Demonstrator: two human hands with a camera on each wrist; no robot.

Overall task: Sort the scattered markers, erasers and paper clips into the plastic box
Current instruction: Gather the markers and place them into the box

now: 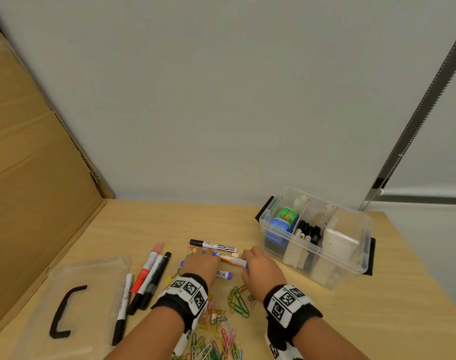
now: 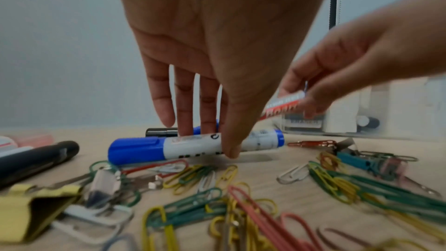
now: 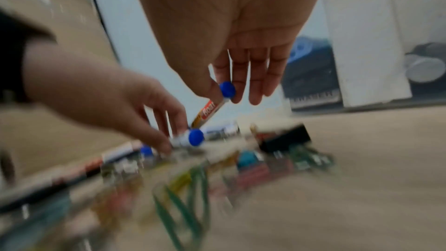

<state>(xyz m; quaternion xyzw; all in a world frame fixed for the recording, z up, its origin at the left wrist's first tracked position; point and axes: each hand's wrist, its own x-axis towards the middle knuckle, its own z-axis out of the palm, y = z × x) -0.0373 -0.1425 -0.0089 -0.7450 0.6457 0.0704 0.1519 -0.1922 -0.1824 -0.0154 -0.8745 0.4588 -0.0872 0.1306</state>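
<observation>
Paper clips (image 1: 223,331) lie heaped nearest me on the worktop (image 1: 325,320). My left hand (image 1: 199,265) pinches a blue-capped marker (image 2: 193,146) between thumb and fingers (image 2: 185,117), low over the surface. My right hand (image 1: 260,268) has fingers clamped on the orange-labelled marker's (image 1: 233,261) end. Beyond, more markers (image 1: 149,276) lie left; the plastic box (image 1: 315,237) stands right.

Even, soft light, shadows faint. Head view sharp, edges bowed by the wide lens. Right wrist view heavily motion-blurred; left wrist mildly soft.
</observation>
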